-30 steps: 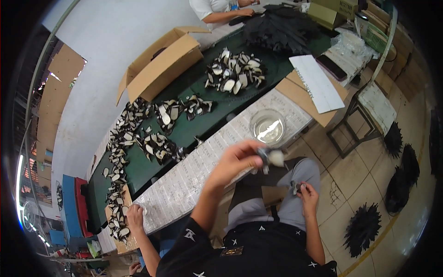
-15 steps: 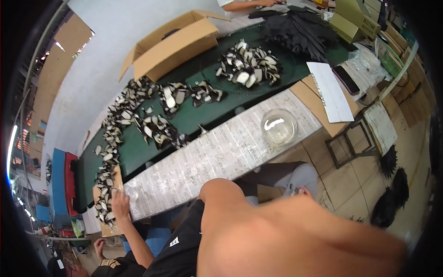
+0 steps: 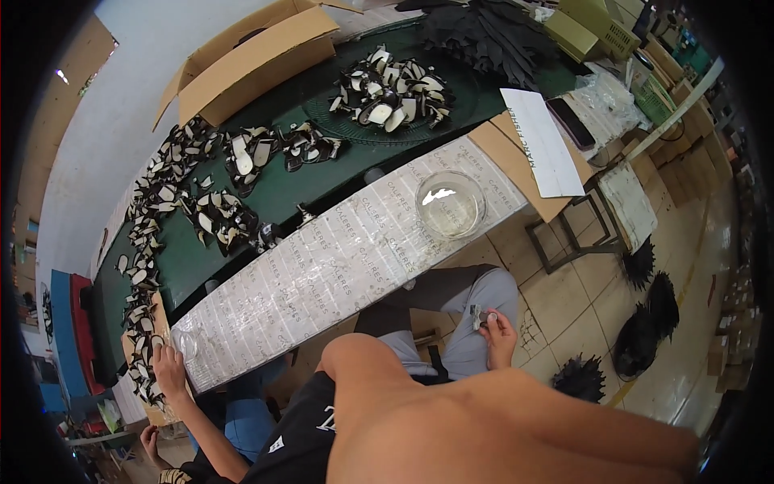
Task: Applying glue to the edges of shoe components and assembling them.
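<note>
My bare arm point(image 3: 451, 419) fills the lower middle, bent at the elbow close to the camera; it looks like my left arm, and its hand is out of view. Beyond it, my right hand point(image 3: 501, 335) rests over my grey-trousered leg point(image 3: 484, 290). Its fingers close on a small dark and silvery piece point(image 3: 477, 317) whose kind I cannot make out. Nearest in front is the long, plastic-covered bench point(image 3: 322, 282), with a round clear glass dish point(image 3: 451, 206) at its right part. My right forearm is hidden behind the near arm.
A co-worker's hand point(image 3: 168, 369) touches black pieces with pale tongue-shaped faces point(image 3: 145, 323); more heap up point(image 3: 395, 89) on the green table point(image 3: 314, 181). Behind are an open carton point(image 3: 258, 68) and black sheets point(image 3: 488, 36). A metal stool frame point(image 3: 576, 226) stands right, near black tufts point(image 3: 580, 377) on the floor.
The view has shifted, so the bench and piles sit farther left and slightly higher. My right hand with its small piece, mostly covered by the near arm before, now shows plainly.
</note>
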Demonstrator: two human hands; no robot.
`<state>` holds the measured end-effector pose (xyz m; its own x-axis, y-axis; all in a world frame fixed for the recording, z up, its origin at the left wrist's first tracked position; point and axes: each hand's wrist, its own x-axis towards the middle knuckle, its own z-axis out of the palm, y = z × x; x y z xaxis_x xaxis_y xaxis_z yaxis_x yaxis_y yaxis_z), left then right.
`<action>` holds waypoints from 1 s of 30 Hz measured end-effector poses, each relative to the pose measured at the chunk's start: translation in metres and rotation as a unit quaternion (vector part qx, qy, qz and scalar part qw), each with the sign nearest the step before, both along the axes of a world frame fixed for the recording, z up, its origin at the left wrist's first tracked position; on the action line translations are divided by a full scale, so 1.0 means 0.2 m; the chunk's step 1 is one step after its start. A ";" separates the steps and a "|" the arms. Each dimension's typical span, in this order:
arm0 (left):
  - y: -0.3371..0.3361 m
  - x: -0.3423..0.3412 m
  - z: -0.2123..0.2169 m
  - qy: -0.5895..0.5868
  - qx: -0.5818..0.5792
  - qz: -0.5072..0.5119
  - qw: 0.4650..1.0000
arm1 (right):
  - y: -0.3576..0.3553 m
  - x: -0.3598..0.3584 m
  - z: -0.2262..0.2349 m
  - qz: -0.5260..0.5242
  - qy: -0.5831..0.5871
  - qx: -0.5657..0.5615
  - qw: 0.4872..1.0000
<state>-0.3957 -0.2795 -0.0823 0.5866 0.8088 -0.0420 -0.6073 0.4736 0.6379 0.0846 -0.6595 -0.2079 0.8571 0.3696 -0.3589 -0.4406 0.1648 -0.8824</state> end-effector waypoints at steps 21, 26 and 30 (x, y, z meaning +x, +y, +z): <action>-0.15 0.15 0.35 -0.448 -0.228 0.101 0.859 | -0.01 -0.03 -0.02 -0.019 -0.021 -0.049 0.998; -0.56 1.13 0.64 -0.441 -0.032 0.013 0.897 | -0.01 0.00 -0.02 -0.021 -0.025 -0.037 0.999; -0.81 1.43 0.73 -0.420 0.142 -0.036 0.896 | 0.03 -0.04 -0.03 -0.010 -0.027 -0.033 0.999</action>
<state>-0.1106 -0.4416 0.0640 0.3653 0.6762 0.6398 -0.9039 0.4219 0.0702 0.0771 -0.6537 -0.2132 0.8826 0.3294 -0.3355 -0.3896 0.1132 -0.9140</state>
